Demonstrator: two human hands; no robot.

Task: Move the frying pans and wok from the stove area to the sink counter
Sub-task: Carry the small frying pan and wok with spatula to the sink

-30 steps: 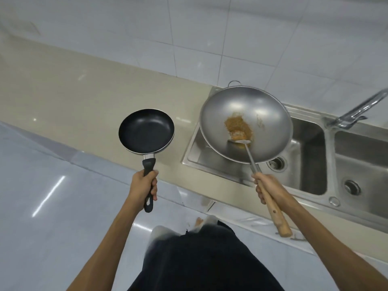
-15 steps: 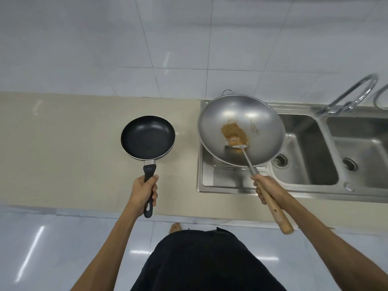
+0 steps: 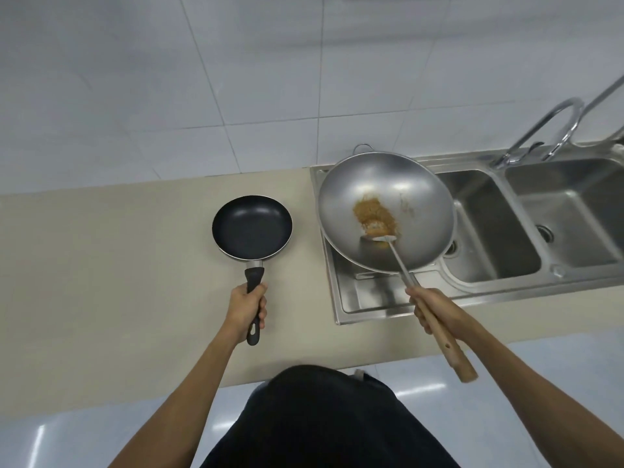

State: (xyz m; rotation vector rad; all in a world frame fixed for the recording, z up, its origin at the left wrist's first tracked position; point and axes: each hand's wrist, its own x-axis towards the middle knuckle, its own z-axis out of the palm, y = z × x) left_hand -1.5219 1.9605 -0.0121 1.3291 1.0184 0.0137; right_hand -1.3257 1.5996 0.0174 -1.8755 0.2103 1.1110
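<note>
Wok [image 3: 405, 194]: held by its wooden handle in the right hand [image 3: 435, 310], fingers wrapped tight; it hangs over the sink's [image 3: 489, 282] draining board, tilted; brown residue and a metal spatula [image 3: 393, 246] lie inside
Frying pan [image 3: 251, 228]: over the counter [image 3: 101, 265], left hand [image 3: 244, 307] closed round the black handle; whether it touches down, I cannot tell
Risk: spatula could slide out if the tilt grows; the wok may rock on its round base once set down; its rim could strike the sink edge

**Black, silver, beige**

The small round black non-stick frying pan [image 3: 252, 226] has a black handle. The large round silver-grey metal wok [image 3: 385, 211] carries an orange-brown patch — its handle pale wood. The flat stone table [image 3: 118, 265] is plain beige; the steel double sink [image 3: 526, 231] silver.
</note>
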